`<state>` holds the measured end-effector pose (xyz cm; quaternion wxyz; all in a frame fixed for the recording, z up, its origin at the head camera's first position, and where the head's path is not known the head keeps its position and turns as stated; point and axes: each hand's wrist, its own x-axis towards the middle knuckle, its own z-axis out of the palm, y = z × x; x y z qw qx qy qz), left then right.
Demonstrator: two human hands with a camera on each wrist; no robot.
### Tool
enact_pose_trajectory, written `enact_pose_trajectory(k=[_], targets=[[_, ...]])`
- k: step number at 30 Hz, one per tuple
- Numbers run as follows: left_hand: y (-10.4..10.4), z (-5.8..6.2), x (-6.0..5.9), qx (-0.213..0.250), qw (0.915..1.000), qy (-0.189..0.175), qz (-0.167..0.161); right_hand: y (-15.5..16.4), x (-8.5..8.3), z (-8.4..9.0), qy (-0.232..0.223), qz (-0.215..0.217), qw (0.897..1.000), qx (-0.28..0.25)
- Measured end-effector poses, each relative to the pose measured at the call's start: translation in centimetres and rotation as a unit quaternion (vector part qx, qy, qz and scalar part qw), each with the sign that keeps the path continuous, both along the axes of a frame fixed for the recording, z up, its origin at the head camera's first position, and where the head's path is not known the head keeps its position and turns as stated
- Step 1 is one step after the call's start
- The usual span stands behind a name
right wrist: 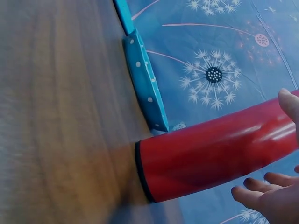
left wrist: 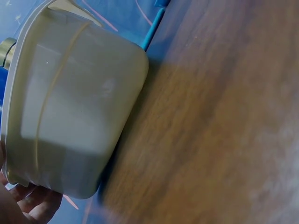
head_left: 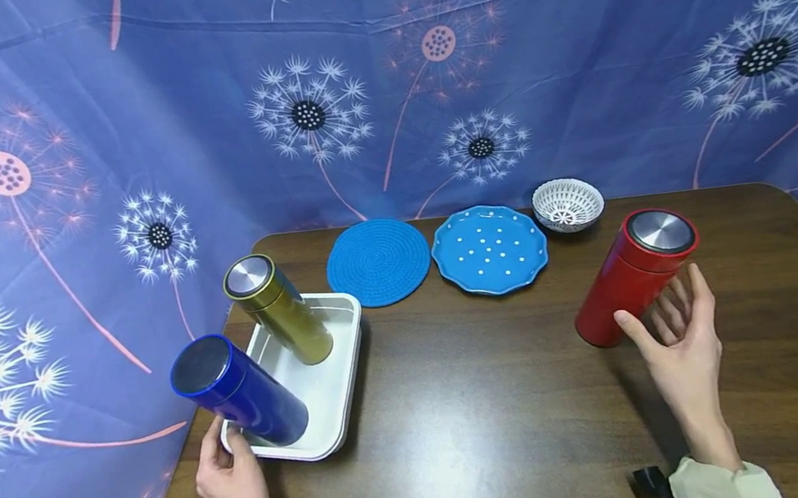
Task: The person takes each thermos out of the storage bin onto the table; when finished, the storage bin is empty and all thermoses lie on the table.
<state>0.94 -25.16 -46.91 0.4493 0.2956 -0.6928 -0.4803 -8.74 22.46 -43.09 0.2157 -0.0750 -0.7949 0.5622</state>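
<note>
My left hand (head_left: 235, 477) grips the near left corner of a deep white plastic tray (head_left: 343, 374), fingers curled under its rim in the left wrist view. In the tray stand a blue thermos bottle (head_left: 263, 401) and a gold thermos bottle (head_left: 295, 321), both with lids on. At the right, a red thermos bottle (head_left: 619, 287) with a steel-topped lid stands upright on the table. My right hand (head_left: 685, 354) is beside it, thumb at its near side and loosely bent fingers at its right. A gap shows between those fingers and the red bottle (right wrist: 210, 158) in the right wrist view.
Along the back of the wooden table (head_left: 480, 406) lie a round blue woven mat (head_left: 378, 262), a blue polka-dot plate (head_left: 490, 250) and a small white openwork bowl (head_left: 567, 206). A blue dandelion-print cloth (head_left: 379, 100) hangs behind the table and at its left.
</note>
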Motion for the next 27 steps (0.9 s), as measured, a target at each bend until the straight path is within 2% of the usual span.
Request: enact_pose_trajectory(k=[3,6,11,17,22,27], targets=[[-0.1,0.0,0.1,0.000,1.0000,0.001,0.002,-0.3,0.9,-0.2,-0.025,-0.004,1.000,0.001],[-0.2,-0.1,0.2,0.005,1.0000,0.003,0.000,-0.7,1.8,-0.3,-0.029,-0.010,1.000,-0.003],[-0.4,-0.1,0.4,0.010,0.9999,-0.003,0.008,-1.6,3.1,-0.6,-0.010,-0.013,0.999,-0.043],[-0.5,0.0,0.5,0.010,0.9999,-0.001,0.011,-2.6,4.6,-1.6,0.014,0.006,0.994,-0.110],[-0.4,0.0,0.2,-0.001,1.0000,0.005,0.002,-3.4,5.7,-2.1,-0.005,0.012,0.996,-0.092],[-0.3,-0.2,-0.2,-0.006,1.0000,-0.004,-0.002,-4.7,5.9,-2.0,-0.009,0.031,0.996,-0.081]])
